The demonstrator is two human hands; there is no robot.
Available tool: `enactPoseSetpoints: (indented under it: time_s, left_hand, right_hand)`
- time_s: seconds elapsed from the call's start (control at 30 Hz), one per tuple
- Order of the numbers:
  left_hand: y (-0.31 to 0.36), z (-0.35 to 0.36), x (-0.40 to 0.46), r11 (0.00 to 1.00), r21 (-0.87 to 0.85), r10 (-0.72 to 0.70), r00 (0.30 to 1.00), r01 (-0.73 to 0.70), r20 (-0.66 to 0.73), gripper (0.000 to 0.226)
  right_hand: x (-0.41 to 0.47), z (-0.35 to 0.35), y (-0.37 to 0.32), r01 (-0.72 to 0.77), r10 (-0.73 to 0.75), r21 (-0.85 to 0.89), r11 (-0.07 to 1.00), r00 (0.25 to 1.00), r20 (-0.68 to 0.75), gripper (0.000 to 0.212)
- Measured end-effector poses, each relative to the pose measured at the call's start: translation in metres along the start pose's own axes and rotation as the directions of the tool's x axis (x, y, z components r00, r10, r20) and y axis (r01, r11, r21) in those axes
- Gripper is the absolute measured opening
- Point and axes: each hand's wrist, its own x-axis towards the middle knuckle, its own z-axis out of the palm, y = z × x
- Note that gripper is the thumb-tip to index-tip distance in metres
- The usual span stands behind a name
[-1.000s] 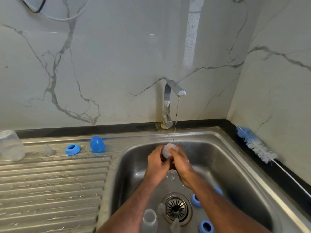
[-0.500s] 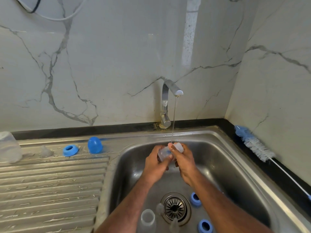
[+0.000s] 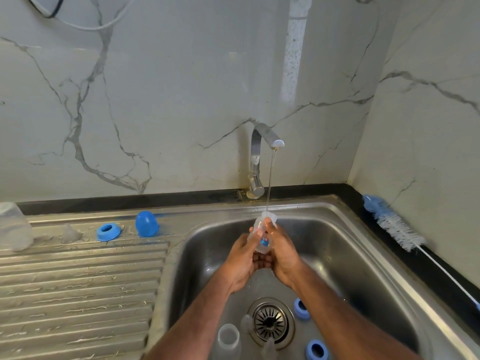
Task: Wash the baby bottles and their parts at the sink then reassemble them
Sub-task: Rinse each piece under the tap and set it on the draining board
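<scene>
A small clear baby bottle (image 3: 261, 231) with a blue mark is held upright under the thin stream from the tap (image 3: 261, 157). My left hand (image 3: 240, 259) grips it from the left and my right hand (image 3: 281, 252) grips it from the right, over the sink basin (image 3: 345, 255). On the basin floor lie another clear bottle (image 3: 228, 339), two blue collar rings (image 3: 301, 309) (image 3: 316, 349) and a clear teat (image 3: 246, 324) beside the drain (image 3: 270, 322). On the draining board sit a blue ring (image 3: 107, 231), a blue cap (image 3: 146, 223), a clear teat (image 3: 69, 233) and a clear bottle (image 3: 14, 227).
A blue-and-white bottle brush (image 3: 397, 226) lies on the black counter edge at the right, its wire handle running toward me. The ribbed steel draining board (image 3: 78, 294) is wet. Marble walls close off the back and right.
The bottle has been turned from lying sideways to standing upright between both hands under the stream. Both hands stayed together over the basin.
</scene>
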Motion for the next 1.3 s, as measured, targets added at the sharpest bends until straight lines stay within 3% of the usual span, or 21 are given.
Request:
enactPoseSetpoints:
  time_s: [0.07, 0.2, 0.3, 0.4, 0.47, 0.57, 0.63, 0.7, 0.8, 0.87, 0.97, 1.07, 1.13, 1.2, 1.3]
  left_hand:
    - [-0.002, -0.006, 0.001, 0.99, 0.124, 0.073, 0.997, -0.071, -0.01, 0.039]
    - [-0.003, -0.018, 0.001, 0.94, 0.322, 0.144, 0.987, -0.114, -0.068, 0.049]
    - [-0.003, -0.026, 0.002, 0.876, 0.482, 0.091, 0.987, -0.017, -0.131, 0.058]
    - [-0.004, -0.032, 0.005, 0.736, 0.67, 0.08, 0.969, 0.101, -0.234, 0.074]
    - [-0.003, -0.034, 0.007, 0.723, 0.678, 0.103, 0.95, 0.131, -0.294, 0.071]
    - [-0.004, -0.035, 0.008, 0.721, 0.673, 0.092, 0.939, 0.166, -0.331, 0.058]
    - [-0.007, -0.036, 0.008, 0.717, 0.671, 0.073, 0.938, 0.186, -0.339, 0.051]
    - [-0.009, -0.036, 0.01, 0.7, 0.69, 0.077, 0.941, 0.185, -0.33, 0.042]
    - [-0.011, -0.035, 0.012, 0.662, 0.731, 0.085, 0.952, 0.166, -0.293, 0.025]
    - [-0.012, -0.034, 0.012, 0.638, 0.754, 0.096, 0.956, 0.155, -0.277, 0.02]
    - [-0.011, -0.033, 0.012, 0.643, 0.749, 0.079, 0.959, 0.159, -0.272, 0.019]
    - [-0.011, -0.031, 0.01, 0.621, 0.769, 0.023, 0.977, 0.152, -0.211, 0.025]
    - [-0.013, -0.03, 0.008, 0.639, 0.759, -0.001, 0.987, 0.125, -0.162, 0.033]
    - [-0.014, -0.029, 0.008, 0.658, 0.748, 0.063, 0.983, 0.088, -0.171, 0.036]
    - [-0.012, -0.035, 0.011, 0.717, 0.693, 0.078, 0.978, 0.079, -0.193, 0.029]
  right_hand:
    - [0.0, 0.002, 0.0, 0.033, -0.034, -0.038, 0.999, 0.999, -0.035, 0.039]
    - [0.002, 0.003, 0.0, 0.213, -0.252, -0.49, 0.845, 0.968, -0.015, 0.024]
    - [0.001, -0.002, 0.0, 0.092, -0.114, -0.614, 0.784, 0.994, 0.004, 0.023]
    - [0.003, -0.011, 0.003, 0.071, -0.192, -0.813, 0.578, 0.98, -0.05, 0.029]
    - [0.003, -0.014, 0.005, 0.079, -0.18, -0.828, 0.555, 0.983, -0.026, 0.036]
    - [-0.001, -0.016, 0.009, 0.036, 0.029, -0.863, 0.504, 0.998, 0.058, 0.035]
    - [-0.001, -0.016, 0.007, 0.051, -0.049, -0.903, 0.427, 0.998, 0.034, 0.024]
    - [0.001, -0.017, 0.006, 0.064, -0.107, -0.906, 0.418, 0.994, 0.02, 0.017]
    - [0.002, -0.016, 0.008, 0.036, -0.005, -0.908, 0.416, 0.999, 0.037, 0.021]
    - [0.002, -0.018, 0.01, 0.025, -0.062, -0.944, 0.329, 0.998, 0.005, 0.027]
    - [0.002, -0.017, 0.01, 0.03, -0.014, -0.918, 0.396, 1.0, 0.026, 0.035]
    - [0.004, -0.018, 0.007, -0.009, -0.137, -0.957, 0.289, 0.989, -0.051, 0.036]
    - [0.005, -0.018, 0.009, 0.006, -0.123, -0.899, 0.439, 0.991, -0.054, 0.042]
    - [0.004, -0.018, 0.008, 0.0, -0.039, -0.802, 0.597, 0.999, -0.029, 0.045]
    - [0.002, -0.02, 0.002, -0.002, 0.066, -0.719, 0.695, 0.996, 0.061, 0.051]
